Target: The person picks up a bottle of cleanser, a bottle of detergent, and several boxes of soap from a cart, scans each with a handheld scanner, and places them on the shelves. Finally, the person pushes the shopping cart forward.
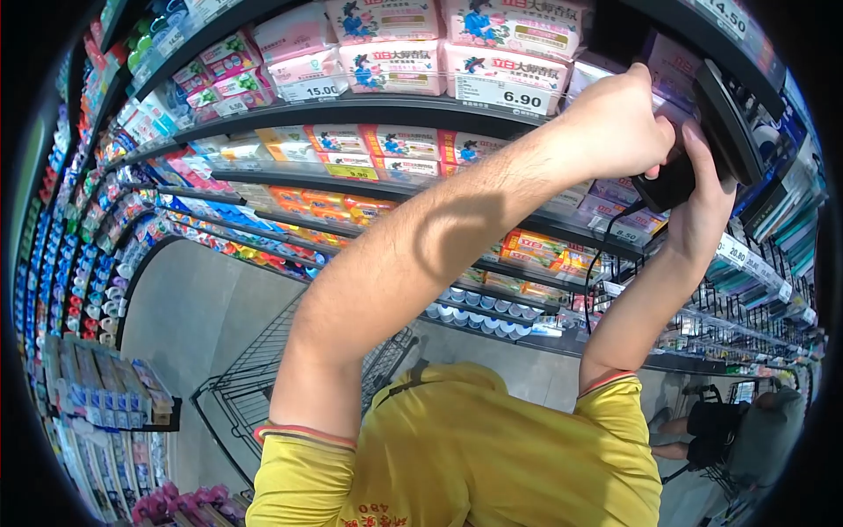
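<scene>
My left hand point(619, 123) reaches across to the upper right with its fingers curled in a fist. It is beside a black handheld device point(731, 123), and what its fingertips hold, if anything, is hidden. My right hand point(707, 189) is wrapped round the device, thumb up along its near side. A black block point(672, 183) sits by the palm, and a thin black cable point(601, 250) hangs down from it. Behind both hands are purple packs point(615, 206) on the shelf. Wrapped soap packs point(505, 75) stand left of my left hand.
Curved shelves with price labels point(509, 95) run across the front and down the left side. A wire shopping cart point(250, 382) stands on the grey floor point(189, 285) at lower left. Another person point(760, 430) with a cart is at lower right.
</scene>
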The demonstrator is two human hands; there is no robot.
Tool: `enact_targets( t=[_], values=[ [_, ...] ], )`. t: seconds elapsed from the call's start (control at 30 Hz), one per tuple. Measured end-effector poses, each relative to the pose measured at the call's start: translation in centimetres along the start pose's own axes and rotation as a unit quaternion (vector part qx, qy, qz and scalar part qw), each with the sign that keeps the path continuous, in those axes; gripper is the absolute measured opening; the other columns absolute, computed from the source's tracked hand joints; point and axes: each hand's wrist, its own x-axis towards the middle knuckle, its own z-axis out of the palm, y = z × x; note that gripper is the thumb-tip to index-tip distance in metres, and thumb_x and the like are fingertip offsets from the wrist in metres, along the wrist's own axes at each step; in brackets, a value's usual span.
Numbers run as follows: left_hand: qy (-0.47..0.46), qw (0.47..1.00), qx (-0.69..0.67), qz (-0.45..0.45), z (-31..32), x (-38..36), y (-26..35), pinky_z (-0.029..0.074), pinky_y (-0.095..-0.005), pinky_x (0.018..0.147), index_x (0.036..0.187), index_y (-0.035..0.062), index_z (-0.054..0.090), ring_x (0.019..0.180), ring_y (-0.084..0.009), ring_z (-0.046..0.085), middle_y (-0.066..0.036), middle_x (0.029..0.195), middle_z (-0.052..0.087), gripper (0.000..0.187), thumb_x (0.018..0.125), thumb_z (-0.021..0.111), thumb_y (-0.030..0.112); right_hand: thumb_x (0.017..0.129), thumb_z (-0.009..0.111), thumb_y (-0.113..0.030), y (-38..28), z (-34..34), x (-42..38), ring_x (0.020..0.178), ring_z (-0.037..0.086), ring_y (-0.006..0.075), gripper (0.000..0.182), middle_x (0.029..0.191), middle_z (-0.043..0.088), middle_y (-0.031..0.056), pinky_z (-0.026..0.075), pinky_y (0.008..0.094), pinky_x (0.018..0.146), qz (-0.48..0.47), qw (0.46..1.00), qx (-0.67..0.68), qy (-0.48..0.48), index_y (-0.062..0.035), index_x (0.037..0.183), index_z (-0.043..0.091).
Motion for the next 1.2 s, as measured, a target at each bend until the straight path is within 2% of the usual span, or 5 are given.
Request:
enact_targets(
  t=[0.7, 0.93, 0.97, 1.0, 1.2],
  values=[
    [0.036, 0.983, 0.141, 0.114, -3.0, -12.1, -2.4, 0.048, -0.0414, 0.057, 0.136, -0.0007, 0.041, 0.059, -0.0329, 0.061, -0.016, 0.064, 0.06, 0.052, 0.086, 0.054, 0.012, 0.091, 0.055, -0.011, 0.0, 0.5, -4.5, 0.081, 0.063, 0.0173, 0.045, 0.127, 0.056, 0.0152, 0.049, 0.0228, 0.064, -0.147, 0.983, -0.09, 0.058, 0.0066, 0.132, 0.046],
    [0.025, 0.932, 0.067, -0.355, -5.5, -35.4, -17.8, 0.047, -0.0303, 0.065, 0.141, 0.0054, 0.037, 0.063, -0.0182, 0.054, -0.009, 0.068, 0.054, 0.057, 0.089, 0.058, 0.018, 0.083, 0.068, -0.02, 6.3, -1.9, -15.5, 0.096, 0.061, 0.0227, 0.037, 0.099, 0.063, 0.0135, 0.051, 0.0344, 0.084, 0.067, 0.952, -0.162, -0.251, -0.0039, 0.113, 0.055],
    [0.028, 0.895, 0.13, -0.426, -5.4, -41.1, -20.6, 0.049, -0.0333, 0.068, 0.14, 0.0052, 0.038, 0.067, -0.0238, 0.06, -0.012, 0.073, 0.06, 0.058, 0.088, 0.059, 0.019, 0.08, 0.069, -0.015, 8.5, -1.7, -17.1, 0.094, 0.063, 0.0203, 0.029, 0.094, 0.064, 0.0101, 0.051, 0.0319, 0.08, 0.083, 0.809, -0.493, -0.309, -0.0041, 0.106, 0.059],
    [0.059, 0.863, 0.179, -0.468, -4.4, -48.4, -24.2, 0.05, -0.04, 0.071, 0.137, 0.0047, 0.04, 0.078, -0.0327, 0.064, -0.018, 0.085, 0.065, 0.059, 0.086, 0.061, 0.025, 0.078, 0.068, -0.008, 10.1, -0.4, -20.0, 0.086, 0.064, 0.0187, 0.013, 0.087, 0.065, 0.0082, 0.051, 0.0303, 0.074, 0.294, 0.916, -0.146, -0.231, -0.0042, 0.09, 0.065],
    [-0.071, 0.52, 0.17, -0.834, -3.5, -77.4, -20.6, 0.041, -0.0402, 0.101, 0.13, 0.0057, 0.05, 0.12, -0.0318, 0.053, -0.02, 0.132, 0.052, 0.069, 0.082, 0.058, 0.055, 0.084, 0.066, -0.017, 26.2, 2.0, -36.2, 0.059, 0.058, 0.0123, 0.013, 0.066, 0.058, 0.0029, 0.048, 0.0289, 0.055, 0.578, 0.695, -0.036, -0.427, -0.005, 0.081, 0.06]
  ],
)
